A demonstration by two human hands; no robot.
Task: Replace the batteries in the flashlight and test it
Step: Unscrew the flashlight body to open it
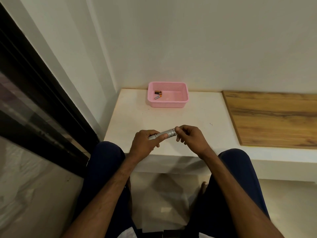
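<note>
A small silver flashlight (165, 133) is held level above the white ledge, near its front edge. My left hand (145, 143) wraps around its left part, with the index finger lying along the barrel. My right hand (187, 135) pinches the wider right end with thumb and fingertips. At the back of the ledge stands a pink plastic basket (178, 102). Inside it, at the left, lie two batteries: a black and copper one (158, 92) and a silver and orange one (158, 97).
The white ledge (154, 117) meets the wall at the back and a corner on the left. A wooden board (274, 119) covers its right part. A dark-framed glass door (34, 100) runs along the left. My knees (106, 155) are against the ledge's front.
</note>
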